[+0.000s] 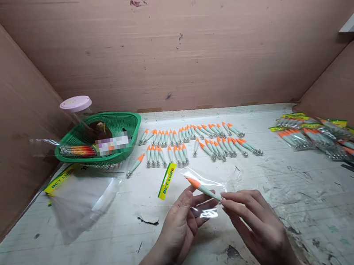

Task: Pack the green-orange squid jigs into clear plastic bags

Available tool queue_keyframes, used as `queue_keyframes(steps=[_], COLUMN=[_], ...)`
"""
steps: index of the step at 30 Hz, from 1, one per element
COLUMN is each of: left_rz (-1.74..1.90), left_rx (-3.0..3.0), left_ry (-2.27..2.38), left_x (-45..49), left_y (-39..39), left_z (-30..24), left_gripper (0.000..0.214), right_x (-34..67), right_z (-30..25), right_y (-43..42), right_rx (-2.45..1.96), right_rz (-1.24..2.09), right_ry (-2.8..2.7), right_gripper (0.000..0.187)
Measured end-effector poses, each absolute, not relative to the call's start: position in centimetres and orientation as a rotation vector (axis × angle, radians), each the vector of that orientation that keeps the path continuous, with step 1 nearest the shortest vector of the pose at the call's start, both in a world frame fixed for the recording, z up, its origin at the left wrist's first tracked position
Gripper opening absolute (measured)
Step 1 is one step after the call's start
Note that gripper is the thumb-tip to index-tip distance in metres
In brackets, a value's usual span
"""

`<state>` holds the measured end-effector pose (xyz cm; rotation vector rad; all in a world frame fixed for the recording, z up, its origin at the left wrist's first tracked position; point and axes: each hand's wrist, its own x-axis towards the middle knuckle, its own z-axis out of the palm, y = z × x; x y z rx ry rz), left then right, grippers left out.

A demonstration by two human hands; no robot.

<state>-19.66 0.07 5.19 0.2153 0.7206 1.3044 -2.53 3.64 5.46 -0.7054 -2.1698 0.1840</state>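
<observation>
Lure: one orange-headed, pale green piece, held in the air just above the near middle of the table, orange end pointing up and to the left.
Bag: clear, lying around the lure; its yellow label strip sticks out to the left.
Left hand: fingers curled shut on the lower part of the bag, thumb on top.
Right hand: thumb and forefinger pinched on the lure's hooked tail end, the other fingers loosely bent.
Loose lures: two rows of the same kind, laid side by side on the table beyond the hands.
Basket: green, at the far left, holding a pink-lidded jar and other lures.
Empty bags: a clear heap in front of the basket.
Packed bags: piled at the far right, well apart from the hands.
Surroundings: brown boards wall in the table on three sides.
</observation>
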Motion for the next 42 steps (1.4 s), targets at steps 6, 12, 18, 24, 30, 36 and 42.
queue_keyframes(steps=[6,12,18,24,30,36,42], left_rz=[1.266,1.235,1.377,1.405,1.396,1.425,1.397], left_rx=[0.138,0.133,0.112,0.149,0.163,0.055,-0.026], left_ry=[0.696,0.665,0.611,0.631,0.656,0.699,0.76], left_x=[-19.9,-19.8,-19.6,-19.7,-19.9,-20.3,-20.5], left_y=[0.2,0.1,0.1,0.1,0.0,0.1,0.4], left_z=[5.5,5.2,4.9,5.3,5.2,5.1,5.5], left_gripper=[0.045,0.043,0.026,0.046,0.04,0.029,0.029], right_x=[-0.7,-0.6,-3.3,-4.7,-6.4,-3.1,7.2], right_z=[5.1,5.5,5.1,4.0,4.3,6.4,4.9], right_y=[4.7,4.8,3.4,2.4,1.9,3.6,17.0], right_rx=[-0.643,-0.496,-0.671,-0.926,-0.836,-0.738,-1.238], right_rz=[0.097,0.004,0.449,0.78,0.812,0.651,0.093], right_ry=[-2.24,-2.368,-2.07,-1.742,-1.808,-2.08,-2.235], right_gripper=[0.039,0.038,0.028,0.023,0.027,0.043,0.023])
